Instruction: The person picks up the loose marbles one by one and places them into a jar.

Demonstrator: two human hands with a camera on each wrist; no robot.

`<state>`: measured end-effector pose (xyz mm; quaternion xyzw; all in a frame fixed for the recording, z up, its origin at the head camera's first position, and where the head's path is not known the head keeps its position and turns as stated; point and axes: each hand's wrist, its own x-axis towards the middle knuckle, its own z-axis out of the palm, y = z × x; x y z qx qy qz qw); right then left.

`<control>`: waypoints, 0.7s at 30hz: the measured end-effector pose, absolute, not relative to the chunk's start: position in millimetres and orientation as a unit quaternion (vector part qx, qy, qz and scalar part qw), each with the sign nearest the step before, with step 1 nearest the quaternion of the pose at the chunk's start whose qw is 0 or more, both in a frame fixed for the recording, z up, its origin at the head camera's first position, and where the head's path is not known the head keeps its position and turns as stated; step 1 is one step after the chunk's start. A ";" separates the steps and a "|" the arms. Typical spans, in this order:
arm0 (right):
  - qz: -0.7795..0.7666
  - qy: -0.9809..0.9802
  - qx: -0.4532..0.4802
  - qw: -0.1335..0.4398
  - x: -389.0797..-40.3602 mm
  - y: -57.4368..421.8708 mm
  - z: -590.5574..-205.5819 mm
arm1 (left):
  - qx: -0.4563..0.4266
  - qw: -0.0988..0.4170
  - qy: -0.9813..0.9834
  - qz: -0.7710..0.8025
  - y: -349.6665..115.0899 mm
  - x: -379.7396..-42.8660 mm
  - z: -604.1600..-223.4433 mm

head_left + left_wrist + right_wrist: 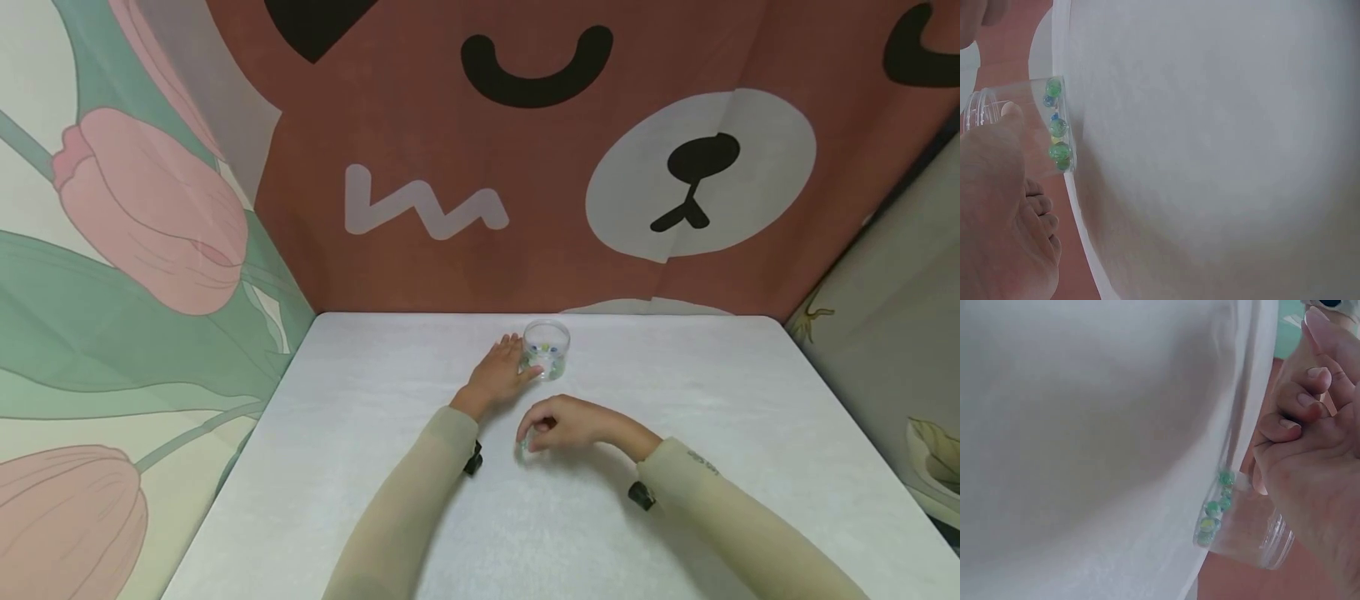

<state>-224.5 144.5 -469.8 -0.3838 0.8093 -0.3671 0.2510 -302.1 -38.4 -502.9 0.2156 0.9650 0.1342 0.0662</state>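
Observation:
A clear plastic jar [546,333] stands upright near the table's far edge, with several green, blue and yellow glass marbles [1059,150] at its bottom. Against the jar's left side rests my left hand [501,373], fingers extended, thumb lying across the jar's front. Closer to me, my right hand [573,422] is low over the table, its fingers curled downward. Between thumb and forefinger it pinches a small, clear greenish marble [527,443], partly covered by the fingers. In the right wrist view, the jar [1247,534] shows beyond the right hand.
The white-covered table [315,467] ends just behind the jar at a brown curtain [420,275] with a bear print. A tulip-patterned cloth [157,217] hangs on the left, and another pale cloth [892,275] on the right. Both wrists carry small black devices [641,495].

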 end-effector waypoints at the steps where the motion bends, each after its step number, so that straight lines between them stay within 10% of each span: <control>1: -0.369 0.810 -0.383 0.249 -225.4 145.1 -468.1 | 0.215 0.066 0.965 0.134 -38.4 -301.9 -502.7; 21: -0.449 0.829 -0.260 0.209 -243.2 160.0 -447.6 | 0.212 0.066 0.967 0.127 -37.4 -302.4 -501.4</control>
